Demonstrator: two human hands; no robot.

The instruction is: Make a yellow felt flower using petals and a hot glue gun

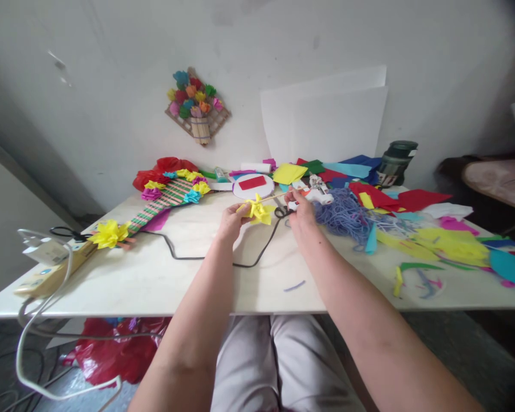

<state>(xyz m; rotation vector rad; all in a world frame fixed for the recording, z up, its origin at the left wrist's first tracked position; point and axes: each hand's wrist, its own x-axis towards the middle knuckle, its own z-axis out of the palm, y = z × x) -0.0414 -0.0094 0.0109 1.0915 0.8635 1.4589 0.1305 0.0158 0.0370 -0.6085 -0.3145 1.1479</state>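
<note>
My left hand [230, 220] pinches the yellow paper flower [261, 211] just above the desk [163, 274], its grip closed on the petals. My right hand [299, 213] has its grip closed on the thin wooden stick [277, 197] running into the flower's middle. I judge it best to hold the stick centred and the petals uncrushed, clear of the glue gun [318, 196] just behind.

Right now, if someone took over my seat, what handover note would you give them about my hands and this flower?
Left hand: pinching the yellow paper flower above the table.
Right hand: holding the thin wooden stick that runs into the flower.
Glue gun lies just behind the right hand, its black cord trailing across the table.
Done: flower folded and on the stick.
Left: whether it is glued cannot be told.
</note>
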